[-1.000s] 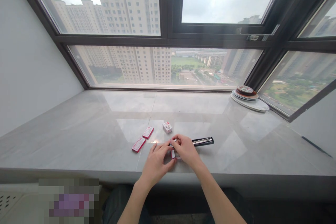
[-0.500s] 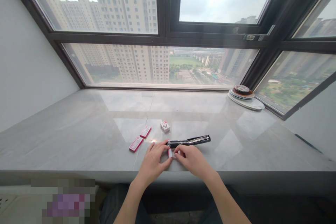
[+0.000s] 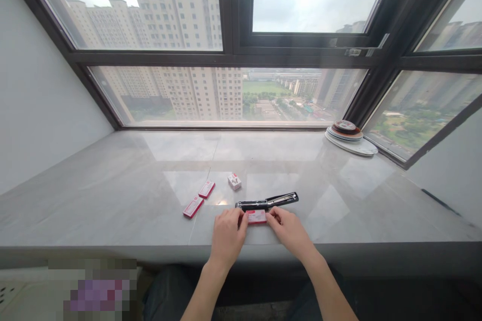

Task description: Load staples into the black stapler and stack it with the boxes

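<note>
A small red and white staple box (image 3: 256,216) lies flat on the grey marble sill (image 3: 113,195), held at both ends. My left hand (image 3: 227,233) pinches its left end and my right hand (image 3: 289,228) pinches its right end. Just behind the box lies an opened black stapler (image 3: 267,202). Two more flat red boxes (image 3: 193,207) (image 3: 207,189) lie to the left. A small white and red box (image 3: 234,181) stands behind them.
A stack of round plates or coasters (image 3: 350,137) sits at the back right corner of the sill by the window frame (image 3: 229,55). A white wall (image 3: 41,110) closes the left side. The sill's front edge runs just below my hands.
The box, held upright between my fingers before, now lies flat on the sill with a hand at each end. My hands have drawn slightly apart.
</note>
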Tool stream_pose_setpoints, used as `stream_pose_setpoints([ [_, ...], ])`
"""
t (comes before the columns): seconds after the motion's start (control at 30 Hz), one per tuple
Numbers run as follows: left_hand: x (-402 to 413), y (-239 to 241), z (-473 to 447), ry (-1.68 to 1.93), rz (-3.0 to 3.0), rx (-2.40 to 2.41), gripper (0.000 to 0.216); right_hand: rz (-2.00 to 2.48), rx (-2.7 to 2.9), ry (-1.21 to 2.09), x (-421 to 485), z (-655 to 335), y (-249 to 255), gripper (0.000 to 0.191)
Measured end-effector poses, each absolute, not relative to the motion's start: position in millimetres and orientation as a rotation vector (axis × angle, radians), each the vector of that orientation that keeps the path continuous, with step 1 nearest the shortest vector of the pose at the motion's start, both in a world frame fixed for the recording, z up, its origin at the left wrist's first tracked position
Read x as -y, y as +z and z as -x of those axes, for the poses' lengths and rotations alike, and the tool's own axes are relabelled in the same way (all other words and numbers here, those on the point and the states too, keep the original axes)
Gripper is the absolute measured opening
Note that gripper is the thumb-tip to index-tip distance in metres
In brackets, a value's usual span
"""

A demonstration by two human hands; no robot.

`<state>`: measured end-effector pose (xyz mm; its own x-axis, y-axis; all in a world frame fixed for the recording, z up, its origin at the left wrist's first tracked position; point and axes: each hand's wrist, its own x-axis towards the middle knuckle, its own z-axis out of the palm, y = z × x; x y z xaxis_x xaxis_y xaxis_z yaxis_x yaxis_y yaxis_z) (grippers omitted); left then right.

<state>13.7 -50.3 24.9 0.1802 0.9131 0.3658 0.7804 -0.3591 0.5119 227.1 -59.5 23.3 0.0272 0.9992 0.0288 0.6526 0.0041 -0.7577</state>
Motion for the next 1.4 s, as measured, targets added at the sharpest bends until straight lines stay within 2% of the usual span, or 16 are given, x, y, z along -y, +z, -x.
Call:
stream_pose_setpoints([
  [0.07, 50.9, 23.9, -15.6, 0.962, -2.244, -1.623, 0.023, 1.774, 1.523, 0.887, 59.8, -246.6, 21.5, 0.041],
  [0.13, 50.6, 22.4, -15.3, 0.965, -2.26, -1.614, 0.026, 1.784, 1.322, 1.056, 58.9, -271.3, 22.6, 0.053],
  [0.2, 49.5, 21.0, -15.3, 0.958, -2.261, -1.63, 0.027, 1.654, 1.201, 1.187, 54.4, -291.4, 28.0, 0.07],
  [0.27, 47.8, 20.6, -16.4, 0.951, -2.24, -1.654, 0.025, 1.452, 1.204, 1.249, 44.0, -299.1, 36.7, 0.073],
  [0.4, 46.3, 24.2, -19.2, 0.952, -2.214, -1.68, 0.024, 1.222, 1.366, 1.183, 10.2, -274.4, 53.0, 0.059],
  [0.6, 49.9, 30.6, -21.2, 0.944, -2.234, -1.721, 0.017, 1.204, 1.714, 1.018, -22.9, -216.4, 54.9, 0.037],
  [0.73, 50.7, 32.5, -20.8, 0.916, -2.26, -1.719, 0.013, 1.274, 1.818, 0.925, -23.9, -205.2, 49.7, 0.036],
  [1.1, 54.2, 37.2, -38.3, 0.875, -2.455, -1.536, 0.02, 1.363, 1.946, 0.843, -24.8, -207.9, 50.7, 0.032],
  [1.2, 48.0, 34.0, -19.3, 0.855, -2.457, -1.683, 0.011, 1.383, 1.913, 0.848, -25.0, -210.8, 50.4, 0.032],
  [1.4, 19.7, 34.9, 67.1, 0.883, -2.369, -2.043, 0.017, 1.406, 1.872, 0.855, -23.7, -212.9, 48.9, 0.032],
])
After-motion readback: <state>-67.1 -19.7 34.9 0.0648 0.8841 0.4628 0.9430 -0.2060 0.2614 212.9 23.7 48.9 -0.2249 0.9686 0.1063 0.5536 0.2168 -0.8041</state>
